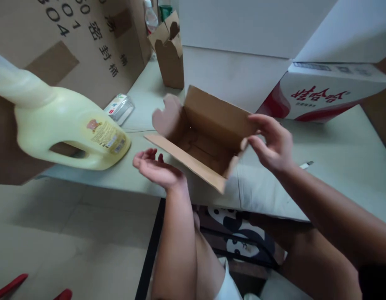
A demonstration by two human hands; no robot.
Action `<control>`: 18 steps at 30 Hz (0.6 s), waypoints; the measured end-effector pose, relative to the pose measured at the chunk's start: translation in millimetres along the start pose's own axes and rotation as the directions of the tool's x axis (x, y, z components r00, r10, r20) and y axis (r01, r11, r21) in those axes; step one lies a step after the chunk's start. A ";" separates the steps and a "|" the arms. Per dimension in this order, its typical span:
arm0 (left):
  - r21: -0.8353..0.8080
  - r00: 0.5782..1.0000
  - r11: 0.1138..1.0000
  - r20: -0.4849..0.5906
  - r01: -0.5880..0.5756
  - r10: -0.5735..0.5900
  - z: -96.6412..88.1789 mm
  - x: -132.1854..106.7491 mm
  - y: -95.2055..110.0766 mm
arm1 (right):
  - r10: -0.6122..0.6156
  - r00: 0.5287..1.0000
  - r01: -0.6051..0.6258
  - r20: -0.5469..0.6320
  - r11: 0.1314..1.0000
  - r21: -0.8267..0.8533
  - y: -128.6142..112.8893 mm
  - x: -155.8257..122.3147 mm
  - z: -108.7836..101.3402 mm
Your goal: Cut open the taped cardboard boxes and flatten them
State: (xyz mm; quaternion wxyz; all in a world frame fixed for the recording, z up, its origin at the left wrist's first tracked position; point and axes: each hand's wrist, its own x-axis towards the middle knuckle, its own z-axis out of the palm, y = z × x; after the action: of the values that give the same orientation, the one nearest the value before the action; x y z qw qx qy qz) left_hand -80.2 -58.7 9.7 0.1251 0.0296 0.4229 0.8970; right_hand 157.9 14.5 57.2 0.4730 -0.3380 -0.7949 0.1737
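Note:
An open brown cardboard box (pixel 202 137) sits tilted at the near edge of the pale table (pixel 336 166), its flaps spread out. My right hand (pixel 272 143) pinches the box's right flap, fingers closed on it. Just left of the box's front flap, my left hand (pixel 158 168) is palm-up with fingers apart and holds nothing. A large pale yellow jug (pixel 64 125) with a handle and a label lies on its side at the table's left end.
A second small brown box (pixel 169 52) stands open at the back. A white and red carton (pixel 324 93) lies at the right. A big printed cardboard box (pixel 86 37) leans at the left. A small plastic-wrapped packet (pixel 120 108) lies near the jug.

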 end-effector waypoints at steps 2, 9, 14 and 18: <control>0.011 0.968 0.999 0.244 0.051 -0.052 8.1 -13.1 -2.2 | 0.056 0.993 -0.052 -0.103 0.998 0.039 12.4 -35.7 -30.5; 0.087 0.587 0.993 0.809 -0.084 -0.021 19.5 -71.2 -22.5 | 0.351 0.906 -0.274 -0.235 0.912 0.305 32.2 -100.4 -61.2; 0.124 0.601 0.940 0.793 -0.319 0.100 24.2 -77.9 -35.4 | 0.426 0.885 -0.299 -0.187 0.829 0.472 30.0 -102.6 -56.9; 0.203 0.650 0.893 0.750 -0.402 0.123 33.9 -81.6 -46.5 | 0.314 0.937 -0.214 -0.155 0.864 0.455 33.2 -110.0 -60.5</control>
State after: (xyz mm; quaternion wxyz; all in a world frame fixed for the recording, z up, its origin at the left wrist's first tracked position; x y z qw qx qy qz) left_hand 13.4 -25.2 0.0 0.1393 0.4620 0.4836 0.7303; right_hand 258.6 -41.7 -2.5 0.5941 -0.3486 -0.6237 0.3695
